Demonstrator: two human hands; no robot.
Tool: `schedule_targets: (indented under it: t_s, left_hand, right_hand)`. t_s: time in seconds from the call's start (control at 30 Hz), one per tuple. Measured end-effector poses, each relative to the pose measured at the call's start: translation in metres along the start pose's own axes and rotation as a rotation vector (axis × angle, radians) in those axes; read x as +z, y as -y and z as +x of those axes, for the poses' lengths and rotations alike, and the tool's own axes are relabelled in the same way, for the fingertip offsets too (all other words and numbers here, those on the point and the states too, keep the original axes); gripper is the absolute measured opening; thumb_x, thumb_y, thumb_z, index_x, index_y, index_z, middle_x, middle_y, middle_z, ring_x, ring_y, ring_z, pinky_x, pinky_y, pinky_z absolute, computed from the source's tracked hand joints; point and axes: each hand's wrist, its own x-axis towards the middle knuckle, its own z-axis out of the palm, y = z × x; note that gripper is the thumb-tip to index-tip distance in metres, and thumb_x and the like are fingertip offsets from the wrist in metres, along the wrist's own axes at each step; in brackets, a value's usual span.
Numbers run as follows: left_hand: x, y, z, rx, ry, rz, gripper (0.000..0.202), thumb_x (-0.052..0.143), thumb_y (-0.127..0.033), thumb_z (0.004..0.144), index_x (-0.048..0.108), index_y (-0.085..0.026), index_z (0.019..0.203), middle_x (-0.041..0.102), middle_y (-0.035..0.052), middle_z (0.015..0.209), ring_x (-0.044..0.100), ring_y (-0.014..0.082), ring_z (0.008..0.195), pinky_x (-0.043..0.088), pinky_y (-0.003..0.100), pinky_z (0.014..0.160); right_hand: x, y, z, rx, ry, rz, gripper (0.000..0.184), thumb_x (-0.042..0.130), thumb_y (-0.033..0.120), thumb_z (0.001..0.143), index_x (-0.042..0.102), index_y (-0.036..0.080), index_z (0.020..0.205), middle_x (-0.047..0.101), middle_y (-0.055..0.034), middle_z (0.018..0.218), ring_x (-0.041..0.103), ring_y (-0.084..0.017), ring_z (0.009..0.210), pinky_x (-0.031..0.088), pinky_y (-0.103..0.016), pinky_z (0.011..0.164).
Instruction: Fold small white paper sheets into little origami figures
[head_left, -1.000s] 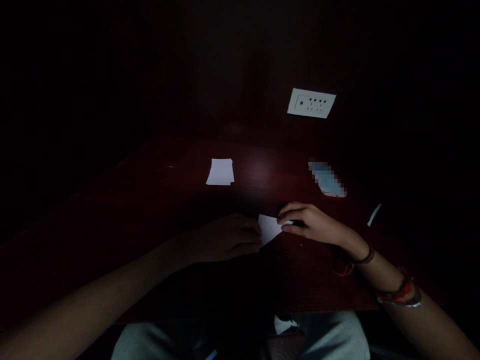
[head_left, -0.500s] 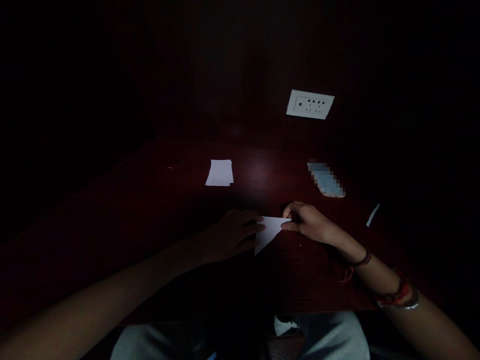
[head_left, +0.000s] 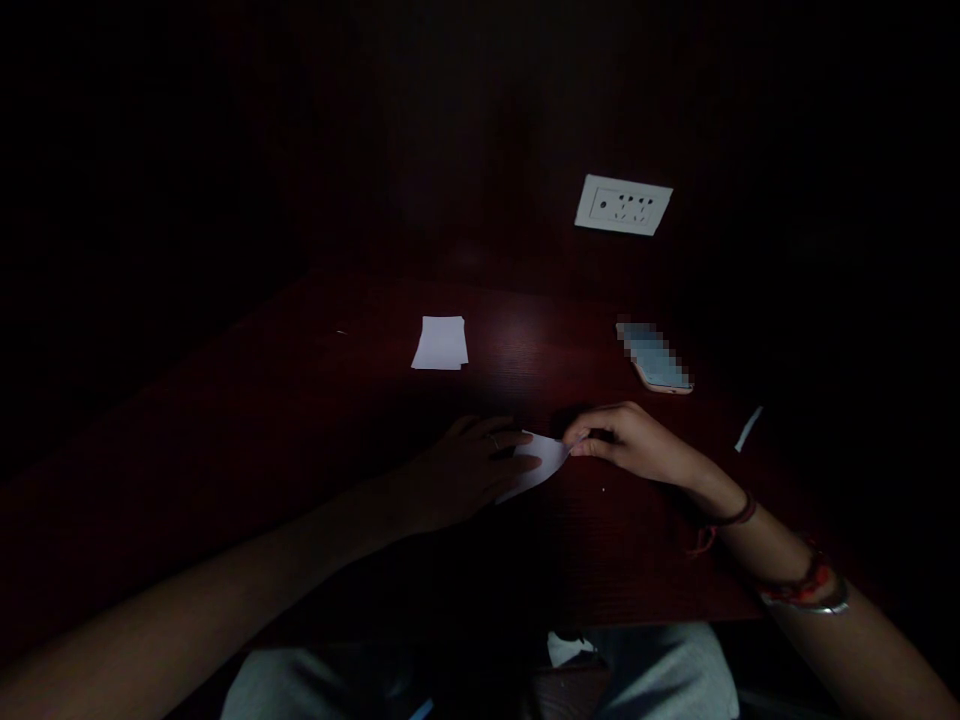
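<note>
A small folded white paper (head_left: 544,460) lies on the dark red wooden table (head_left: 300,420) in dim light. My left hand (head_left: 465,470) rests on the paper's left part, fingers stretched flat over it and pressing it down. My right hand (head_left: 634,445) pinches the paper's right tip between thumb and fingers. Thread bracelets and a metal bangle are on my right wrist.
A small stack of white paper sheets (head_left: 440,343) lies farther back on the table. A phone (head_left: 654,358) lies at the right, a thin white paper strip (head_left: 748,429) beyond it. A white wall socket (head_left: 622,205) is on the back panel. My grey-trousered lap shows below the table edge.
The paper went from a clear triangle to a narrower, flatter shape. My left fingers slid further onto it, and my right hand shifted slightly right while pinching the tip.
</note>
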Motion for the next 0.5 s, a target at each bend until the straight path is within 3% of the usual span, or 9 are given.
schedule_targets:
  t_s: [0.13,0.33,0.5]
  left_hand:
    - [-0.001,-0.002,-0.001,0.030,0.017,0.024,0.044,0.045,-0.019,0.083,0.034,-0.034,0.124,0.031,-0.0014,0.134,0.022,0.0261,0.122,0.021,0.042,0.092]
    - [-0.003,-0.006,0.001,0.029,-0.010,0.006,0.045,0.047,-0.014,0.082,0.038,-0.034,0.121,0.036,0.0054,0.128,0.032,0.0251,0.115,0.026,0.041,0.090]
    - [-0.006,-0.009,0.001,0.042,-0.011,-0.022,0.047,0.045,-0.010,0.082,0.039,-0.034,0.121,0.035,0.0059,0.130,0.031,0.0253,0.118,0.027,0.042,0.091]
  right_hand:
    - [0.005,-0.002,0.004,-0.069,-0.047,-0.004,0.013,0.052,0.025,0.079,0.062,0.017,0.080,0.061,-0.0035,0.084,0.056,-0.012,0.077,0.042,-0.023,0.070]
    - [0.020,-0.008,0.014,0.084,-0.132,0.102,0.016,0.057,0.026,0.074,0.054,0.015,0.086,0.061,-0.0011,0.072,0.056,-0.011,0.067,0.042,-0.023,0.063]
    - [0.026,-0.009,0.018,0.124,-0.167,0.122,0.018,0.059,0.025,0.072,0.050,0.017,0.085,0.059,0.0007,0.070,0.054,-0.010,0.064,0.042,-0.022,0.062]
